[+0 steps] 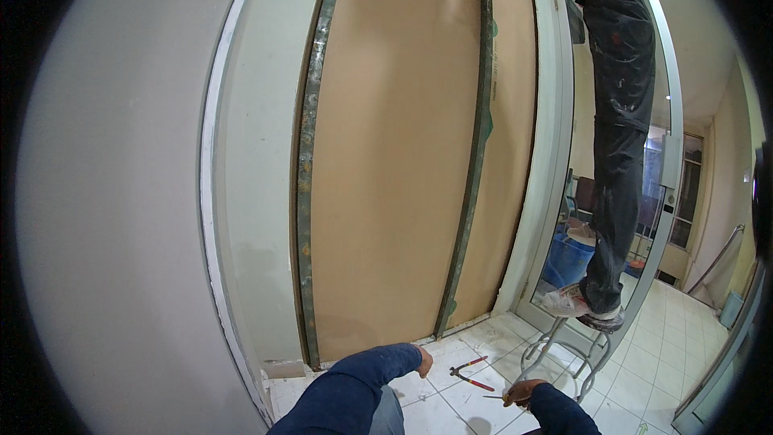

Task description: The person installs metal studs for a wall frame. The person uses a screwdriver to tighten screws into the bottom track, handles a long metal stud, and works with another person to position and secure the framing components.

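My left hand (424, 361) hangs at the end of a dark blue sleeve, just left of a pair of red-handled pincers (459, 370). How its fingers lie is hidden. The pincers rest on the white tiles with their handles spread apart. To the right of them, my right hand (524, 392) is closed around a thin, slim-shafted tool (498, 397) that points left. Its exact kind is too small to make out. Before me stands an open wall frame of metal studs (469, 185) with brown board (386, 153) behind it.
A co-worker in dark, paint-spotted trousers (622, 105) and an orange top stands on a round metal stool (555, 354) at the right. Behind that person is a glass door (672, 163) with a grey frame. A blue bucket (566, 259) shows through the glass. A pale wall (129, 193) rises at the left.
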`<control>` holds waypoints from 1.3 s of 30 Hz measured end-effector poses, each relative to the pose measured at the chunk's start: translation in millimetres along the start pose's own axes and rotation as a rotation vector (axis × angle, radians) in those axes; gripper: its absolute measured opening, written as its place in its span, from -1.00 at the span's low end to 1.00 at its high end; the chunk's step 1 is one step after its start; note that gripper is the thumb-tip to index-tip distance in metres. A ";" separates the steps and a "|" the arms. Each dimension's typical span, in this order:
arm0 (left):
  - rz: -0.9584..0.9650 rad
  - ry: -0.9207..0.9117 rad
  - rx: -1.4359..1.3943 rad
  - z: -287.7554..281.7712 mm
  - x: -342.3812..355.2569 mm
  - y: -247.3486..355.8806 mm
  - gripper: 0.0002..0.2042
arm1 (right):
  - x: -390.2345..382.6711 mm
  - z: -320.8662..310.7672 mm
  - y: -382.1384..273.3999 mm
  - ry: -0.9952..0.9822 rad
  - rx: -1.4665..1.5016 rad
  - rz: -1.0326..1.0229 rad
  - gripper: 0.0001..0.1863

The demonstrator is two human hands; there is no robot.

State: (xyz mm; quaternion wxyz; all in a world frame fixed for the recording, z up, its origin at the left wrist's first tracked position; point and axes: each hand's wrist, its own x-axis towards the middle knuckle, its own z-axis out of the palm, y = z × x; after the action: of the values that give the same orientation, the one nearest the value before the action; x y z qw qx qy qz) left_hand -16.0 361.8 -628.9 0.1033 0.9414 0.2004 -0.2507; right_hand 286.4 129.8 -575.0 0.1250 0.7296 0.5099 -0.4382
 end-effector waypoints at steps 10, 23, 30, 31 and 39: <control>0.118 0.072 -0.069 -7.6 -20.7 7.2 -0.71 | -3.0 -0.9 0.8 0.036 0.020 -0.032 -0.51; 0.051 0.092 0.064 -5.5 -18.1 13.3 -0.71 | -6.4 -0.5 -0.7 0.052 0.049 -0.014 -0.53; 0.101 0.064 -0.020 -2.3 -15.1 2.2 -0.70 | -2.9 -1.7 -0.6 0.047 -0.009 -0.037 -0.55; 0.109 0.060 -0.014 -0.3 -11.9 -1.2 -0.70 | -2.4 -2.0 -0.8 0.047 -0.009 -0.039 -0.55; 0.040 -0.021 0.075 0.3 -2.9 1.5 -0.68 | -5.5 -0.9 -0.9 0.057 0.022 -0.057 -0.48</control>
State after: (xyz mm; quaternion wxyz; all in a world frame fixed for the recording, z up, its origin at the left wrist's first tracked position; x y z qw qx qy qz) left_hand -17.7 359.4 -627.6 0.0750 0.9457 0.1711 -0.2659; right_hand 285.5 127.3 -570.0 0.0897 0.7283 0.5291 -0.4262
